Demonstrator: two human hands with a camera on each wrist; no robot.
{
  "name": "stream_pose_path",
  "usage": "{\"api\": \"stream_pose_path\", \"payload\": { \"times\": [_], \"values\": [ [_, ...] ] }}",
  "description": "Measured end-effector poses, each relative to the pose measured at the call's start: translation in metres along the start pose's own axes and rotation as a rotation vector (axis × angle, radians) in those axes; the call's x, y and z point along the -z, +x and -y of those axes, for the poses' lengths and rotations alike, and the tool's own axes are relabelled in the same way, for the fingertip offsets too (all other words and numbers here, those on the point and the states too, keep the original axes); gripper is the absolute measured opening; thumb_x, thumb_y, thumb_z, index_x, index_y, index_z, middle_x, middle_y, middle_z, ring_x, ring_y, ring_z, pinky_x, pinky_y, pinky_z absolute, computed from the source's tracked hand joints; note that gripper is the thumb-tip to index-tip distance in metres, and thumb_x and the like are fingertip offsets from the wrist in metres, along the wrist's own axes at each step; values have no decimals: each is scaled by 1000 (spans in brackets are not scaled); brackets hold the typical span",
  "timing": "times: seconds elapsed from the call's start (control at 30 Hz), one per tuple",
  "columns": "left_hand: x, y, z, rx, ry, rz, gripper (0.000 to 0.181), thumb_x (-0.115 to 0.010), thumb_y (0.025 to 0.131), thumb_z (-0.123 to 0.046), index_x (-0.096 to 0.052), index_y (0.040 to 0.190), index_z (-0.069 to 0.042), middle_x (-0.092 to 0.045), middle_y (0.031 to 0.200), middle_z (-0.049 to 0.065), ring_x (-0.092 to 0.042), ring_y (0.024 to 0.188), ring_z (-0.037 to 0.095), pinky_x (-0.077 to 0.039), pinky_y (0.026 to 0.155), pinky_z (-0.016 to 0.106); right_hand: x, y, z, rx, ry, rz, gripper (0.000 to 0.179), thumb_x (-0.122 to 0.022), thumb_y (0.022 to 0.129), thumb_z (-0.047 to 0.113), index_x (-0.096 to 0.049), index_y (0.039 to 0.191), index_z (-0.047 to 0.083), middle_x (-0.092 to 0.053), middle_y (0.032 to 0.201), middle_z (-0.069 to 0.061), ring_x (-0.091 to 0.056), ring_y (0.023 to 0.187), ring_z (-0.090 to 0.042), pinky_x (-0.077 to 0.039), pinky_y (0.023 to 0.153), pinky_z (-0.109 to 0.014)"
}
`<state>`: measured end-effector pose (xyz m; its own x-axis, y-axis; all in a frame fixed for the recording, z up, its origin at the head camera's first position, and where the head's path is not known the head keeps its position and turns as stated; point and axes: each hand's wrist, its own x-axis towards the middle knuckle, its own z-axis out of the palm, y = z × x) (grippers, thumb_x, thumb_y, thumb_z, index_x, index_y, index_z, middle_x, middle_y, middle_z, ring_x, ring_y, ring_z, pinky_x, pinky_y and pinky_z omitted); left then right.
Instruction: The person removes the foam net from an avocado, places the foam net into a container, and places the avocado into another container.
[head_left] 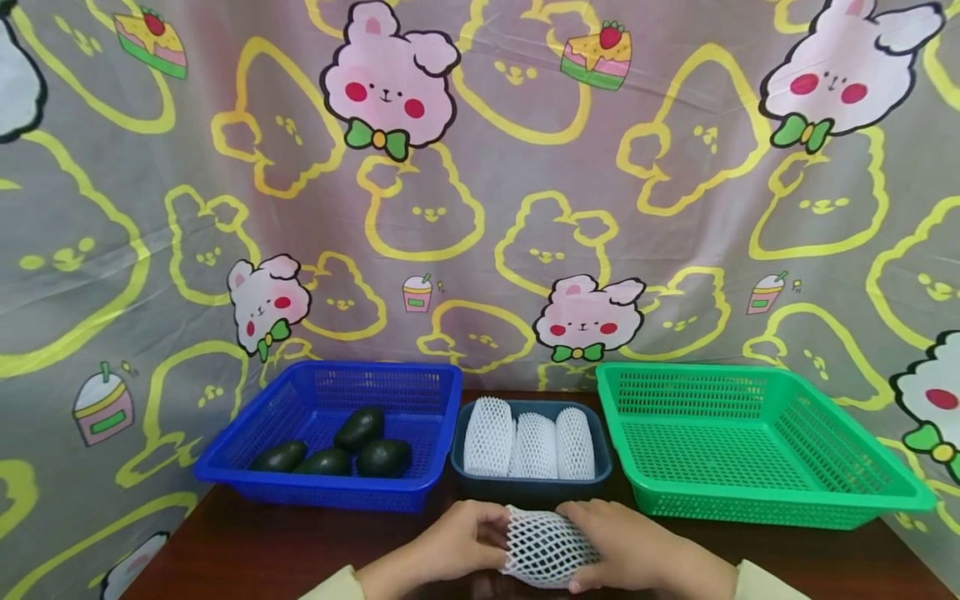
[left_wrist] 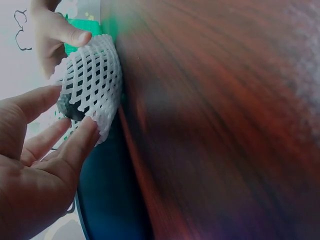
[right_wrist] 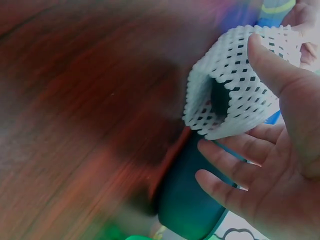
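Note:
A white foam net sleeve (head_left: pixel 551 546) with a dark green avocado (left_wrist: pixel 75 107) inside lies sideways between both hands, low over the table. My left hand (head_left: pixel 461 542) pinches the sleeve's left end with thumb and fingertips, where the avocado's tip shows in the left wrist view. At the other end, my right hand (head_left: pixel 626 546) holds the sleeve, its thumb (right_wrist: pixel 272 65) pressed on the mesh. Through that end's opening in the right wrist view, the avocado's dark skin is partly visible. Most of the fruit is hidden by the mesh.
Several avocados (head_left: pixel 360 429) lie in a blue basket (head_left: pixel 442 417) at the left. A dark blue-grey tub (head_left: pixel 532 492) with several white foam sleeves (head_left: pixel 491 437) stands behind the hands. The green basket (head_left: pixel 712 454) is at the right, on the brown table (head_left: pixel 247 542). A patterned curtain (head_left: pixel 480 208) hangs behind.

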<state>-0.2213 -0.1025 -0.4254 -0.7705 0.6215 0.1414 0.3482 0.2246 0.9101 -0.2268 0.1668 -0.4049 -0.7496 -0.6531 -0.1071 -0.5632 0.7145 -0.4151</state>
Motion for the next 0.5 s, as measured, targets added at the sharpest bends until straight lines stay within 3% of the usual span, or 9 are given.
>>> {"api": "stream_pose_path", "payload": {
  "times": [0.23,0.5],
  "values": [
    [-1,1,-2,20,7,-4,32,-71,73,12,-65,103,4,-69,96,4,-66,79,6,-52,69,18,-2,-1,-9,24,-1,-10,65,-78,76,48,-57,126,13,-60,104,10,-54,91,-6,-50,80,-36],
    [-7,8,0,15,29,9,30,-71,71,12,-64,96,-3,-68,91,-1,-64,77,4,-52,66,18,-5,1,-11,39,5,-29,53,-78,77,43,-61,118,15,-59,94,16,-53,82,-1,-50,74,-32]
  ]
}}
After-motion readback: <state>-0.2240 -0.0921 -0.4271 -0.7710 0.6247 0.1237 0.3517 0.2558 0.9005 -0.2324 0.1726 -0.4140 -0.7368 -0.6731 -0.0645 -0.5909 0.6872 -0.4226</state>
